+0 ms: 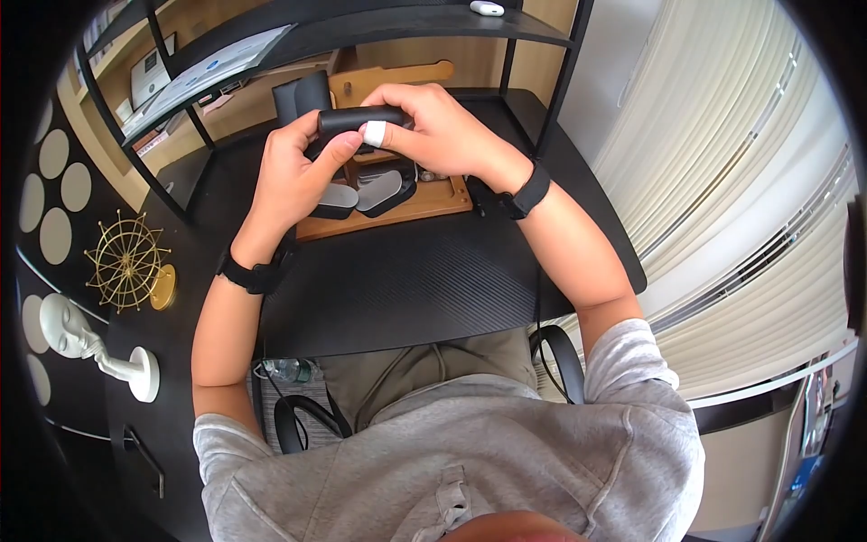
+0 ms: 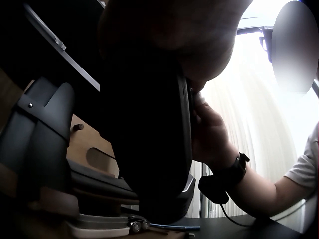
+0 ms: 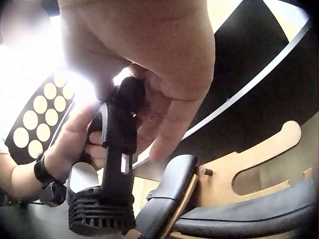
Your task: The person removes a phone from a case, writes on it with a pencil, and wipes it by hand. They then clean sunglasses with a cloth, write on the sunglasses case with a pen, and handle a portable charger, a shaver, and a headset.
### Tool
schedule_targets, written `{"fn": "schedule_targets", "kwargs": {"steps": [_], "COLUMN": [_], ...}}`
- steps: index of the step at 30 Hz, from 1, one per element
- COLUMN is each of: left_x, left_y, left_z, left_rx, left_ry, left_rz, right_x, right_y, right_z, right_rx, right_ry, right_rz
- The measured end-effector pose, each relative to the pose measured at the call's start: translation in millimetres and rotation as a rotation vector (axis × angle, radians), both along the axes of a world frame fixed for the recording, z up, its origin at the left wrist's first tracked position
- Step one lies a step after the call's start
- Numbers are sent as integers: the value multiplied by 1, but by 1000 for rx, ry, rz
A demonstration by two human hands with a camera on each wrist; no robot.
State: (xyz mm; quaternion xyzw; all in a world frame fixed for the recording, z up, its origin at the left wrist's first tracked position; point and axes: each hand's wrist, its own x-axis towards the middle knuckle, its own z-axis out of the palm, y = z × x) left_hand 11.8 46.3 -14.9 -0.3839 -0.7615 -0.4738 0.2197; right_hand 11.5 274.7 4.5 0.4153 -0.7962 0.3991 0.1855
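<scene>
Both hands hold black headphones (image 1: 357, 118) by the headband, above the back of the desk. My left hand (image 1: 293, 172) grips the left end, thumb along the near side. My right hand (image 1: 442, 131) grips the other end; its thumb has a white wrap (image 1: 374, 134). Two cups with grey faces (image 1: 379, 187) hang below the band, over a wooden stand (image 1: 438, 199). The right wrist view shows a ribbed black cup (image 3: 102, 211) under a narrow arm of the band. From the left wrist, a dark shape covers much of the work.
The stand's black padded holder (image 3: 167, 184) and wooden upright (image 3: 269, 149) rise close behind the headphones. A black shelf (image 1: 397, 36) spans the desk's back, with a white earbud case (image 1: 487, 8). To the left are a gold wheel ornament (image 1: 128, 262) and a white figurine (image 1: 68, 325).
</scene>
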Motion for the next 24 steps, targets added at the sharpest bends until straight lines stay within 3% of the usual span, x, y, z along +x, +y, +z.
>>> {"fn": "schedule_targets", "kwargs": {"steps": [24], "left_x": [4], "left_y": [3], "left_z": [0], "left_rx": [28], "left_ry": [-92], "left_rz": [-12], "right_x": [-4], "right_y": [1], "right_z": [-4], "right_rx": [-1], "right_ry": [39], "right_rz": [-34]}}
